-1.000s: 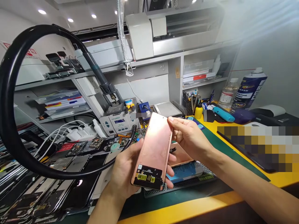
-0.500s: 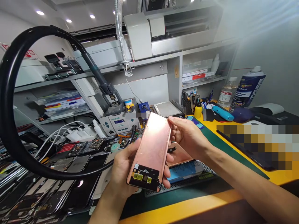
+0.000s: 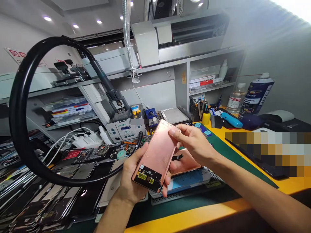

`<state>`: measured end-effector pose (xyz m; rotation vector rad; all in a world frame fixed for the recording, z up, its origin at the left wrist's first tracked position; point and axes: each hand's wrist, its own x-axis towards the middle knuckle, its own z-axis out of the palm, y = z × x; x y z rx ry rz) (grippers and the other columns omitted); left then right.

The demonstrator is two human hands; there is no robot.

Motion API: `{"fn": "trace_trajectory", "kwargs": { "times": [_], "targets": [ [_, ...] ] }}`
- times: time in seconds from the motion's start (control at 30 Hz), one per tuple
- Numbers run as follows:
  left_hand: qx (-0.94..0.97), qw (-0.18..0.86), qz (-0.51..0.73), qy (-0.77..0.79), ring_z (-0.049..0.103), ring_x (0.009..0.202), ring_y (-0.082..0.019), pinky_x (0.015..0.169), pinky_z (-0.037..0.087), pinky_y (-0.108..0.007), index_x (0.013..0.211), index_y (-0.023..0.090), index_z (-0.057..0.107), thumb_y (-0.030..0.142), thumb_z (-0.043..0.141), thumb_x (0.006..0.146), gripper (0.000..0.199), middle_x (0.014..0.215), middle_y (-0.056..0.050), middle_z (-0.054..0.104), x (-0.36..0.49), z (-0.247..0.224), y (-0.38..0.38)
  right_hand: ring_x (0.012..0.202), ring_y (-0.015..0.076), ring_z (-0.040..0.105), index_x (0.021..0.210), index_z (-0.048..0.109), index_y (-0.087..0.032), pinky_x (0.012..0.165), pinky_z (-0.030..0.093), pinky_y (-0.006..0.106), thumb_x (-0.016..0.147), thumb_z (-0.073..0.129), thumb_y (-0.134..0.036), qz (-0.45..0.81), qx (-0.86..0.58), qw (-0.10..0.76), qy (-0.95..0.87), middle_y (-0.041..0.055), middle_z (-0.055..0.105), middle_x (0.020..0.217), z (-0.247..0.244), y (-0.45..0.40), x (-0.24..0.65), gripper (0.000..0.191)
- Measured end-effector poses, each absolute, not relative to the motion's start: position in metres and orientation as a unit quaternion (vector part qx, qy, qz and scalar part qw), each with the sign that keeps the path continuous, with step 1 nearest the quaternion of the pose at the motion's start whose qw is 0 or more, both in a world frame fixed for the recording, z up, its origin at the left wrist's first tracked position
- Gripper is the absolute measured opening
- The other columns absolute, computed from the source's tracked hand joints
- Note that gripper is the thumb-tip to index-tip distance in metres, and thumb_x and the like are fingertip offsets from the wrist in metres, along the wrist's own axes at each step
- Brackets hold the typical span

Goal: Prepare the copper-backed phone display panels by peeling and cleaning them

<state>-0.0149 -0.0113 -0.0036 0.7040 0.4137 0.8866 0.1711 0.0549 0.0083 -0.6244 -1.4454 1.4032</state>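
A phone display panel point(image 3: 159, 147) is held up, its copper-coloured back toward me. A black strip with yellow-framed connectors runs across its lower end. My left hand point(image 3: 130, 173) cradles it from below, thumb along the left edge and fingertips showing past the right edge. At the upper right corner, my right hand point(image 3: 194, 139) is closed on the panel, with its thumb on the copper face. Behind lies a second copper-backed panel point(image 3: 187, 160) with a short black flex cable, resting on a blue pad point(image 3: 189, 184); the held panel partly covers it.
Several phone screens point(image 3: 52, 197) lie in a row at the left. A thick black hose point(image 3: 18, 113) loops across the left side. Behind stand a white soldering station point(image 3: 126, 129), a yellow bottle point(image 3: 206, 116) and a dark blue spray can point(image 3: 256, 94).
My right thumb has moved from the panel's edge onto its copper face. The panel is turned a little, and the view has shifted slightly.
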Motion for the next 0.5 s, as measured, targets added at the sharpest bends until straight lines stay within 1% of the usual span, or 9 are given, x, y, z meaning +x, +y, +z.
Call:
{"fn": "trace_trajectory", "kwargs": {
  "times": [0.13,0.17,0.23,0.27,0.3,0.37,0.43,0.47,0.5],
  "targets": [
    [0.353,0.804,0.422,0.227,0.070,0.063,-0.023,0.046,0.058,-0.030,0.107,0.002,0.072,0.064,0.041,0.091,0.071,0.091,-0.021,0.073,-0.016,-0.003,-0.014,0.056,0.0111,0.054,0.069,0.057,-0.017,0.053,0.049,0.024,0.088,0.065,-0.061,0.587,-0.255,0.505,-0.579,0.0000,0.058,0.067,0.004,0.063,0.170,0.049],
    [0.372,0.784,0.429,0.250,0.069,0.062,-0.022,0.047,0.058,-0.030,0.103,0.002,0.073,0.065,0.043,0.090,0.070,0.089,-0.020,0.073,-0.017,-0.003,-0.016,0.058,0.0119,0.055,0.070,0.057,-0.017,0.052,0.048,0.024,0.089,0.064,-0.063,0.585,-0.253,0.513,-0.575,0.0006,0.059,0.068,0.003,0.065,0.169,0.049],
    [0.428,0.704,0.466,0.322,0.065,0.061,-0.020,0.051,0.056,-0.031,0.102,0.005,0.071,0.065,0.050,0.088,0.065,0.083,-0.015,0.071,-0.017,-0.001,-0.017,0.064,0.0145,0.061,0.084,0.062,-0.017,0.049,0.047,0.023,0.088,0.063,-0.066,0.579,-0.255,0.527,-0.568,0.0029,0.064,0.077,0.002,0.067,0.169,0.048],
    [0.465,0.634,0.495,0.371,0.064,0.062,-0.019,0.054,0.055,-0.031,0.106,0.008,0.069,0.063,0.055,0.087,0.060,0.083,-0.013,0.070,-0.016,-0.001,-0.017,0.067,0.0158,0.063,0.092,0.064,-0.017,0.048,0.047,0.022,0.087,0.062,-0.067,0.579,-0.256,0.529,-0.565,0.0046,0.066,0.082,0.002,0.067,0.169,0.050],
    [0.503,0.539,0.525,0.426,0.064,0.066,-0.020,0.057,0.055,-0.031,0.112,0.011,0.067,0.061,0.061,0.085,0.057,0.087,-0.011,0.070,-0.014,0.000,-0.017,0.069,0.0172,0.065,0.096,0.065,-0.016,0.048,0.047,0.022,0.087,0.060,-0.069,0.584,-0.254,0.526,-0.564,0.0065,0.068,0.084,0.002,0.067,0.169,0.054],
    [0.575,0.290,0.545,0.537,0.066,0.081,-0.024,0.069,0.054,-0.035,0.122,0.014,0.061,0.057,0.070,0.081,0.060,0.100,-0.012,0.069,-0.008,0.001,-0.014,0.070,0.0190,0.068,0.092,0.066,-0.013,0.050,0.049,0.024,0.087,0.055,-0.073,0.609,-0.233,0.497,-0.572,0.0098,0.069,0.082,0.003,0.065,0.170,0.061],
    [0.619,0.033,0.490,0.613,0.065,0.100,-0.033,0.081,0.052,-0.042,0.128,0.015,0.056,0.057,0.072,0.079,0.067,0.115,-0.017,0.065,-0.001,0.000,-0.010,0.066,0.0183,0.068,0.082,0.065,-0.013,0.055,0.052,0.026,0.084,0.060,-0.073,0.634,-0.207,0.458,-0.588,0.0100,0.071,0.079,0.003,0.063,0.170,0.059],
    [0.629,-0.064,0.446,0.633,0.064,0.105,-0.037,0.083,0.051,-0.044,0.131,0.014,0.054,0.058,0.071,0.080,0.069,0.119,-0.019,0.063,0.003,0.000,-0.010,0.062,0.0165,0.067,0.079,0.063,-0.014,0.056,0.053,0.026,0.081,0.067,-0.069,0.642,-0.200,0.443,-0.593,0.0079,0.070,0.076,0.002,0.062,0.170,0.055],
    [0.633,-0.135,0.409,0.643,0.063,0.108,-0.039,0.083,0.050,-0.045,0.133,0.014,0.052,0.058,0.068,0.081,0.070,0.122,-0.020,0.062,0.006,-0.001,-0.009,0.058,0.0142,0.064,0.077,0.062,-0.015,0.057,0.054,0.026,0.077,0.075,-0.064,0.647,-0.199,0.435,-0.594,0.0048,0.069,0.072,0.001,0.061,0.170,0.051]
  ]
}}
